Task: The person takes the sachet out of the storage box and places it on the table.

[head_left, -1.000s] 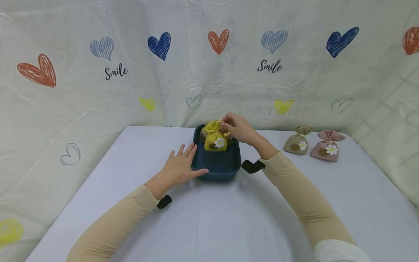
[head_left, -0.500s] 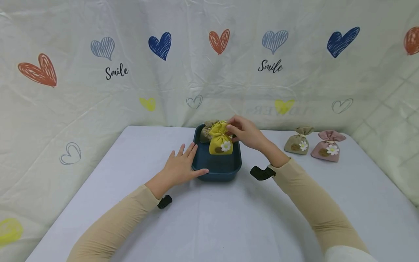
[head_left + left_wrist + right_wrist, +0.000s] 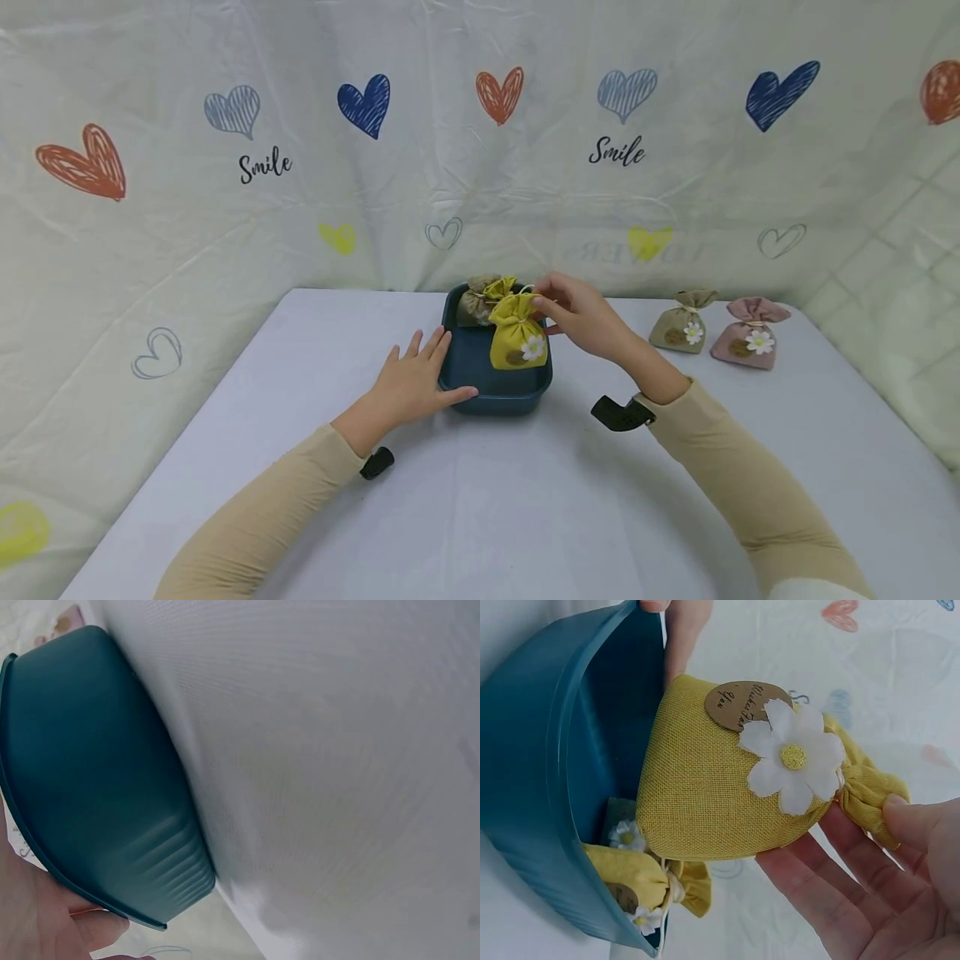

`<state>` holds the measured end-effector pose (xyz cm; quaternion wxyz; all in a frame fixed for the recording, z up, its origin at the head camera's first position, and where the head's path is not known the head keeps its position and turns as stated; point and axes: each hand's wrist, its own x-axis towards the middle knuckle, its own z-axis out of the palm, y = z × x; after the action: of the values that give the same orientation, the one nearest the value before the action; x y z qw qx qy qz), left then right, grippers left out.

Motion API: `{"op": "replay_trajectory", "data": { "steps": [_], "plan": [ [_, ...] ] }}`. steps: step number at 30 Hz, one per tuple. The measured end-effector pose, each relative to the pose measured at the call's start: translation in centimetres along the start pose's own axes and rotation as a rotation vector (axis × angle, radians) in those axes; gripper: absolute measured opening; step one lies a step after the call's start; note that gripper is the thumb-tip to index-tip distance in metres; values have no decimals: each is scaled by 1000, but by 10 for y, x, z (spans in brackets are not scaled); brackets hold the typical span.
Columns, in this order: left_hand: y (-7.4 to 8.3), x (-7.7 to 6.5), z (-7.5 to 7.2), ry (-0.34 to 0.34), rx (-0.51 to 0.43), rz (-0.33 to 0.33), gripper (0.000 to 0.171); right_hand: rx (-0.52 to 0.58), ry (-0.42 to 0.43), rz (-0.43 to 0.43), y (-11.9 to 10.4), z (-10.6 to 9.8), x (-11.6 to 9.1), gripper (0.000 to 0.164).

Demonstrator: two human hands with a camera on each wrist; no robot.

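A yellow drawstring pouch (image 3: 517, 335) with a white flower and a brown tag hangs over the dark teal basin (image 3: 495, 404). My right hand (image 3: 581, 312) pinches its gathered neck between thumb and fingers, as the right wrist view shows close up. Inside the basin's far end lie a second yellow pouch (image 3: 630, 877) and an olive-brown pouch (image 3: 474, 308). My left hand (image 3: 408, 383) rests with spread, straight fingers against the basin's left rim, thumb over the near corner. In the left wrist view its fingertips (image 3: 105, 926) touch the rim.
On the table's back right stand a khaki pouch (image 3: 678, 323) and a pink pouch (image 3: 750, 333), each with a white flower. A white cloth covers the table (image 3: 450, 517). Behind it hangs a pale curtain (image 3: 480, 183) printed with hearts.
My right hand has drawn the yellow pouch toward me and to the right, away from the basin's far end, uncovering the pouches behind it. My left hand has stayed in place.
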<state>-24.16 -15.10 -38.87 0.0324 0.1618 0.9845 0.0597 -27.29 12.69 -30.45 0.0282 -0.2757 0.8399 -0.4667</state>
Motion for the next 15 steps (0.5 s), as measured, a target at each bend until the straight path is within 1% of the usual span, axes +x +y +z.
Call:
{"op": "replay_trajectory", "data": {
  "steps": [5, 15],
  "plan": [
    [0, 0, 0, 1, 10, -1, 108, -7, 11, 4, 0, -4, -8, 20],
    [0, 1, 1, -5, 12, -6, 108, -7, 49, 4, 7, -16, -20, 24]
  ]
}}
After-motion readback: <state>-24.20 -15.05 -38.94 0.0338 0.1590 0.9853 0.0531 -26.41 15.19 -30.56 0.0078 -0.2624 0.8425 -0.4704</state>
